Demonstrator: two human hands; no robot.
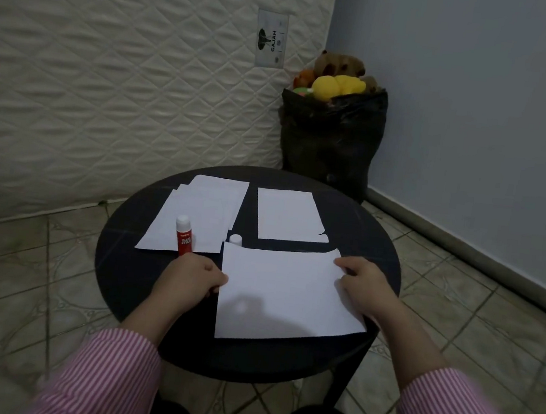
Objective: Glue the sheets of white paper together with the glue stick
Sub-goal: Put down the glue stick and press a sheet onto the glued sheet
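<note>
A white sheet of paper [284, 293] lies near the front of the round black table [123, 258]. My left hand [193, 279] pinches its left edge and my right hand [363, 285] pinches its right edge near the far corner. A red glue stick [184, 236] with a white top stands upright on a stack of white sheets [202, 214] at the left. Its white cap [236, 239] sits just behind the held sheet. Another white sheet [289, 215] lies at the back right.
A black bag [332, 138] full of plush toys stands behind the table in the corner. A quilted mattress [110, 69] leans against the wall at the left. Tiled floor surrounds the table.
</note>
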